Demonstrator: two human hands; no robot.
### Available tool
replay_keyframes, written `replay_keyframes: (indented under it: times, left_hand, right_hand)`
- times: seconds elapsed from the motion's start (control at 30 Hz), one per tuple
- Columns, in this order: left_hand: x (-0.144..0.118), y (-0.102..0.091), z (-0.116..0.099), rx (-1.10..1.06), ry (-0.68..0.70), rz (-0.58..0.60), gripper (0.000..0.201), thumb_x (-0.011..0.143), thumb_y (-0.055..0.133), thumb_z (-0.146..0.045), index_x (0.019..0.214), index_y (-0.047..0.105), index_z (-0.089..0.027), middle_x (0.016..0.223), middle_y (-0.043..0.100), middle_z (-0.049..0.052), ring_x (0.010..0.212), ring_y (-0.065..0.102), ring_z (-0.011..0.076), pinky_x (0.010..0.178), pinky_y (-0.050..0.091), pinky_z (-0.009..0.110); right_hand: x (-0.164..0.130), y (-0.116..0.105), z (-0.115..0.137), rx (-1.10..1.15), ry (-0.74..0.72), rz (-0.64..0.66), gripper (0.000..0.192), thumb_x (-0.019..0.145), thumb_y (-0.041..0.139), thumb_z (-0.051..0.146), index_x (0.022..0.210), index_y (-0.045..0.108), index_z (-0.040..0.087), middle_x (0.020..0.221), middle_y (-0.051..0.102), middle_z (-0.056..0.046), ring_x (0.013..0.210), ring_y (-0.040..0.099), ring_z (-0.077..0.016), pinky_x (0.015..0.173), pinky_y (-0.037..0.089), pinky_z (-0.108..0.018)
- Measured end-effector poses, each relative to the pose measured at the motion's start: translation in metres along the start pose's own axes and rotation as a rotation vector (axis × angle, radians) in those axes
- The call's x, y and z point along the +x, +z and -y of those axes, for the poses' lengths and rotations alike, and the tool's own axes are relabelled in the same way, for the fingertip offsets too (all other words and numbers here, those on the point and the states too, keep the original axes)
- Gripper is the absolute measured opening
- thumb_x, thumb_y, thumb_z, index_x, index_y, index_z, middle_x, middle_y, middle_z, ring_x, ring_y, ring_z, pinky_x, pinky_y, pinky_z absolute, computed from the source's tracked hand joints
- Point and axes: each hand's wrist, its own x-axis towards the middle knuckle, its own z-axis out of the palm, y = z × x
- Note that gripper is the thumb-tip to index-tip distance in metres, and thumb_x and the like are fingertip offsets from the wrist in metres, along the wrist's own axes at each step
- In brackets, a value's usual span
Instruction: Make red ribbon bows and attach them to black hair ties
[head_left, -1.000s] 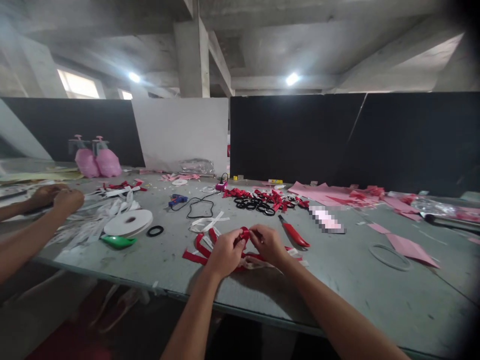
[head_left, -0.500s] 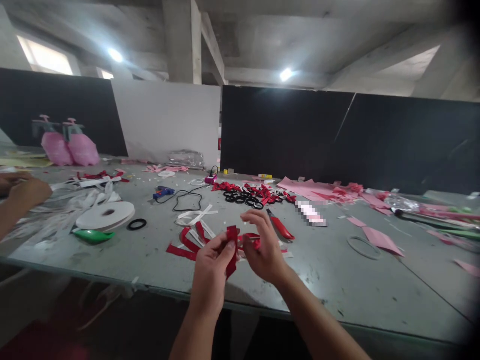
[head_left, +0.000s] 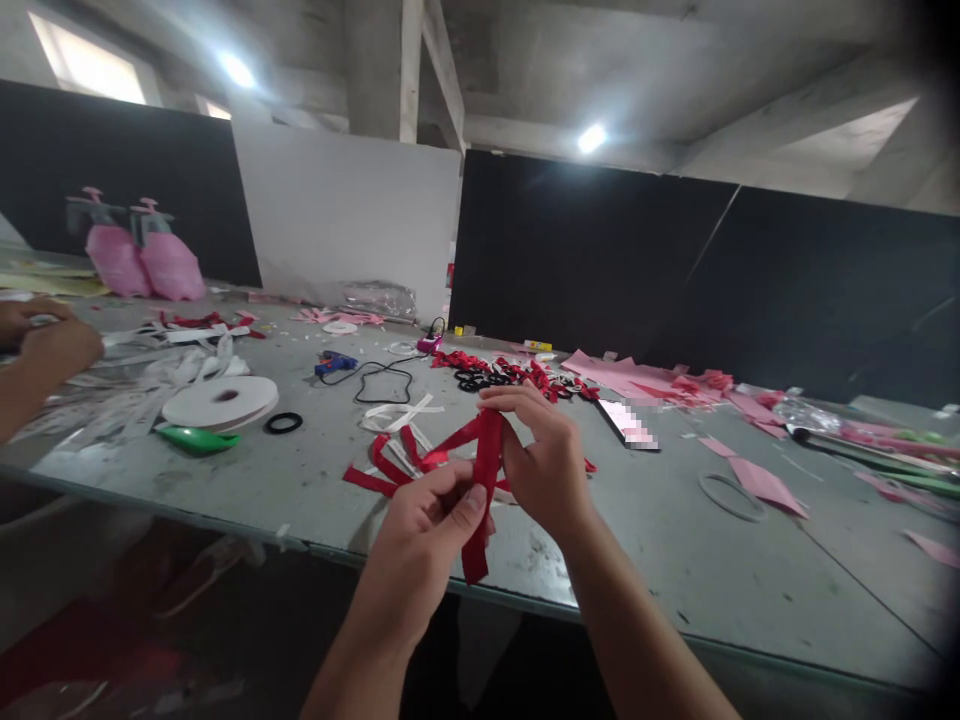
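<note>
My left hand (head_left: 420,540) pinches the lower part of the red ribbon strip (head_left: 482,490); my right hand (head_left: 544,465) grips its top, just above the tabletop (head_left: 675,540). I'm mid-fold; next, the loop needs a firm crossing.

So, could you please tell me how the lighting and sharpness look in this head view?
Head view: two ceiling lamps glare white, the right corners darken to black, a pixelated patch hides something on the table, and the left hand and right hand holding the red ribbon look reasonably sharp.
</note>
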Motion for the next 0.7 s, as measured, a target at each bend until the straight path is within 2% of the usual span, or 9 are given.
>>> replay_keyframes:
  times: [0.07,0.2,0.33,0.4,0.57,0.7]
  left_hand:
    - [-0.002,0.0,-0.004,-0.028,-0.02,0.016,0.025,0.078,0.072,-0.033,0.096,0.072,-0.015,0.066,0.062,0.003,0.062,0.055,0.012,0.056,0.045,0.021]
    - [-0.005,0.008,-0.017,-0.123,0.023,0.007,0.021,0.075,0.075,-0.032,0.089,0.074,-0.016,0.062,0.061,0.002,0.058,0.055,0.0121,0.055,0.046,0.023]
    - [-0.007,0.014,-0.027,-0.219,0.206,-0.065,0.017,0.075,0.075,-0.03,0.09,0.075,-0.022,0.059,0.06,0.0,0.056,0.055,0.0108,0.059,0.048,0.023]
    - [-0.009,0.014,-0.028,-0.222,0.239,-0.08,0.017,0.078,0.072,-0.029,0.093,0.075,-0.022,0.06,0.059,-0.001,0.054,0.054,0.0096,0.059,0.048,0.023]
    - [-0.013,0.009,-0.022,-0.194,0.168,-0.046,0.029,0.083,0.066,-0.028,0.111,0.068,-0.02,0.064,0.059,-0.002,0.048,0.053,0.0077,0.052,0.044,0.021]
    - [-0.013,0.006,-0.018,-0.109,0.18,-0.042,0.029,0.085,0.065,-0.025,0.112,0.066,-0.016,0.07,0.06,0.001,0.053,0.055,0.0093,0.051,0.043,0.021]
  right_hand:
    - [0.0,-0.001,0.001,0.041,0.083,0.027,0.025,0.083,0.054,0.01,0.091,0.072,0.025,0.096,0.074,-0.002,0.092,0.069,-0.021,0.091,0.05,-0.046]
    - [-0.011,-0.003,0.006,0.245,0.372,0.065,0.012,0.083,0.063,0.024,0.087,0.074,0.022,0.085,0.075,-0.004,0.081,0.07,-0.0211,0.077,0.055,-0.04]
    - [-0.031,-0.006,0.027,0.468,0.479,0.073,0.01,0.083,0.066,0.03,0.086,0.072,0.022,0.078,0.073,-0.003,0.072,0.069,-0.0181,0.069,0.057,-0.035]
    - [-0.04,-0.009,0.037,0.546,0.497,0.088,0.012,0.085,0.064,0.032,0.087,0.07,0.022,0.074,0.071,-0.002,0.067,0.068,-0.0166,0.063,0.057,-0.031]
    - [-0.053,-0.014,0.039,0.453,0.537,0.097,0.018,0.088,0.062,0.038,0.09,0.068,0.021,0.06,0.064,0.0,0.055,0.064,-0.0153,0.053,0.054,-0.027]
    - [-0.064,-0.009,0.028,0.383,0.606,0.051,0.024,0.088,0.061,0.043,0.09,0.068,0.02,0.049,0.05,0.005,0.04,0.047,-0.0101,0.038,0.037,-0.021]
